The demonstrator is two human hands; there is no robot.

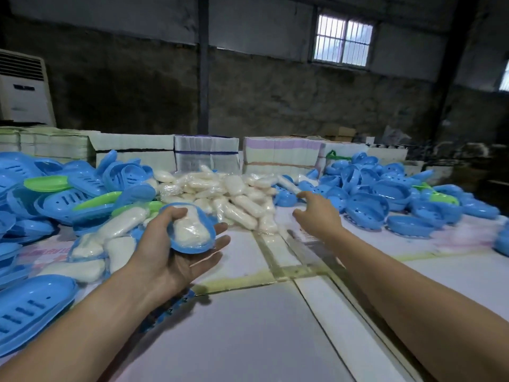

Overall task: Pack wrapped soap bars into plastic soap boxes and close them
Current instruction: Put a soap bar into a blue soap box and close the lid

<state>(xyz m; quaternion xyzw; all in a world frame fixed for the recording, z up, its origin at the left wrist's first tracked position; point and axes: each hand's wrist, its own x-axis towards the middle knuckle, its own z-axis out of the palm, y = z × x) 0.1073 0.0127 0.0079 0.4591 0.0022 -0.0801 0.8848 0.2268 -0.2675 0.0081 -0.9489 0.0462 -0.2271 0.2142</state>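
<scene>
Cradling a blue soap-box base (205, 238) with a wrapped soap bar (191, 230) in the left hand (176, 244). Reaching the right hand (316, 213), fingers spread and empty, toward blue lids (366, 205). Needs a lid next, probably, pressed on to close.

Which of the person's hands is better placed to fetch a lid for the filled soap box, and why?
The right hand. It is empty, open and stretched toward the blue box halves on that side. The left hand is occupied, cradling the blue tray with a wrapped soap bar inside.
</scene>
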